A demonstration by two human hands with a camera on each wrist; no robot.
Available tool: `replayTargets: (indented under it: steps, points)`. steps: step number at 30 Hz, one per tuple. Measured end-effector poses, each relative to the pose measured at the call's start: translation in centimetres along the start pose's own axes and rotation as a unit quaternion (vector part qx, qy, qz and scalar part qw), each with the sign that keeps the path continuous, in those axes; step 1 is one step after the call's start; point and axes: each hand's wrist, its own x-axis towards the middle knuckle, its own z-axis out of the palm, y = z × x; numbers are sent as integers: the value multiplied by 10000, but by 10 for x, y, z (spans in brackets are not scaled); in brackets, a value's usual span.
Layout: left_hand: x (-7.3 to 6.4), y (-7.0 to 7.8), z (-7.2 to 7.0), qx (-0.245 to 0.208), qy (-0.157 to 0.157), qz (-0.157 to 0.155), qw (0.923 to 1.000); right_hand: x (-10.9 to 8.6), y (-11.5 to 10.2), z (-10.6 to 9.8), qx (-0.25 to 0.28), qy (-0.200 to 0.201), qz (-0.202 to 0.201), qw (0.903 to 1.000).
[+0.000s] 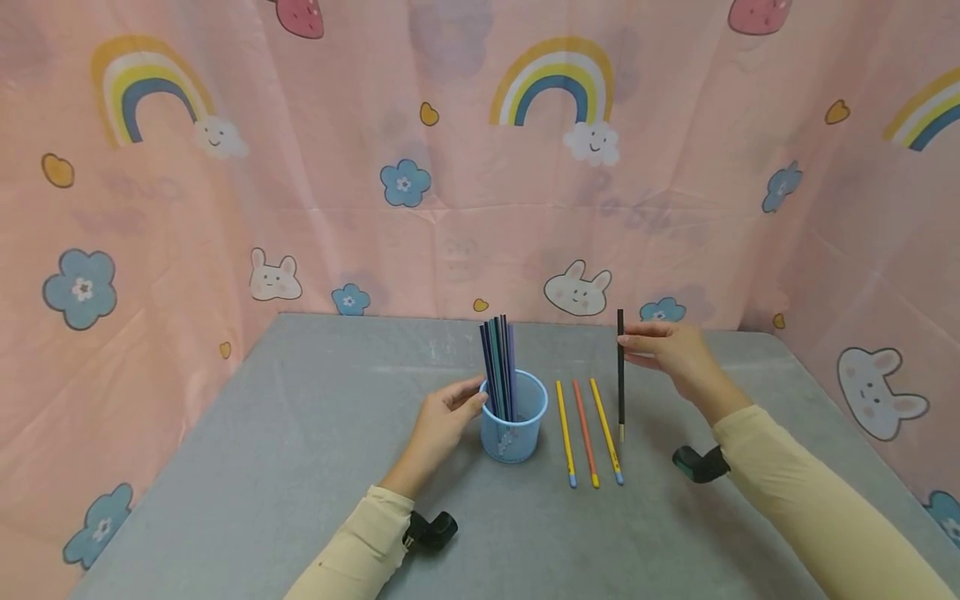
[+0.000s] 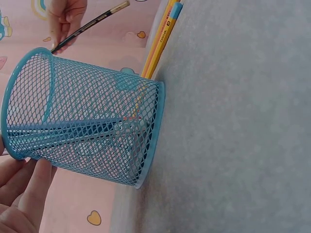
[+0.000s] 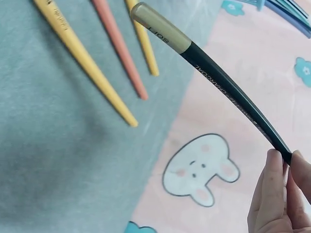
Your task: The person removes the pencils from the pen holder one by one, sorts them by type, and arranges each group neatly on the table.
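Observation:
A light-blue mesh pen cup stands upright on the table. Dark and purple pencils, several of them, lean inside it toward its left side. My left hand holds the cup by the left of its rim, thumb and fingers seen close against the rim in the left wrist view. To the right of the cup, my right hand pinches a black charcoal pencil near its upper end between thumb and fingers. The pencil hangs nearly vertical, its pale end marked "SOFT" pointing down.
Between the cup and the charcoal pencil lie a yellow pencil, an orange pencil and another yellow pencil, side by side. The grey table ends at a pink patterned cloth behind.

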Motion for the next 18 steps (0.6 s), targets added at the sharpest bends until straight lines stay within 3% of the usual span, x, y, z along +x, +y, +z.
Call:
replayTargets:
  steps: [7,18]
  points:
    - [0,0,0,-17,31,-27,10000,5,15,0,-76,21,216,9997]
    - [0,0,0,-46,52,5,10000,11,35,5,-661,94,615,9959]
